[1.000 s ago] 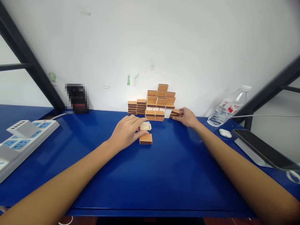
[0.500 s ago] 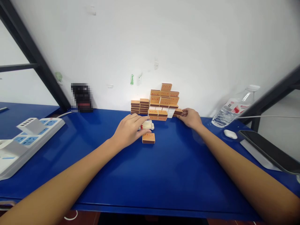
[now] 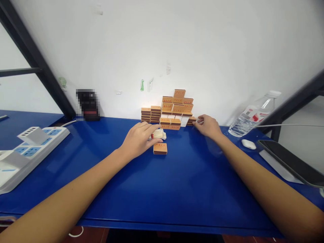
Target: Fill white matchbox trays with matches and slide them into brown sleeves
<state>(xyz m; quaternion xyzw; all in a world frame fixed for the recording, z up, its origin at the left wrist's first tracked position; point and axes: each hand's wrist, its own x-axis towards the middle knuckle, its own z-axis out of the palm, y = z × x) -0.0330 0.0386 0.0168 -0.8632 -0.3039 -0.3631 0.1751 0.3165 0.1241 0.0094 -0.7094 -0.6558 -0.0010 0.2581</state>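
Note:
My left hand [image 3: 136, 140] rests on the blue table with its thumb and fingers curled around a white matchbox tray [image 3: 163, 135]. Red-tipped matches lie in the tray, and my palm hides its left part. Just in front of that thumb sits an orange matchbox [image 3: 160, 148]. To the right, my right hand [image 3: 208, 126] has its fingers parted at the end of a low stack of matchboxes [image 3: 191, 120]; whether the thumb still touches it I cannot tell. Beside this stack rises a stepped matchbox structure [image 3: 178, 108] with white parts low down.
Two short matchbox columns [image 3: 151, 114] stand left of the structure, near the wall. A water bottle [image 3: 253, 114], a white earphone case [image 3: 248, 144] and a phone [image 3: 291, 162] are at the right. A power strip [image 3: 37, 148] lies at the left.
My right hand has eased slightly to the right, away from the low matchbox stack, and its fingers have loosened. The left hand stays around the tray.

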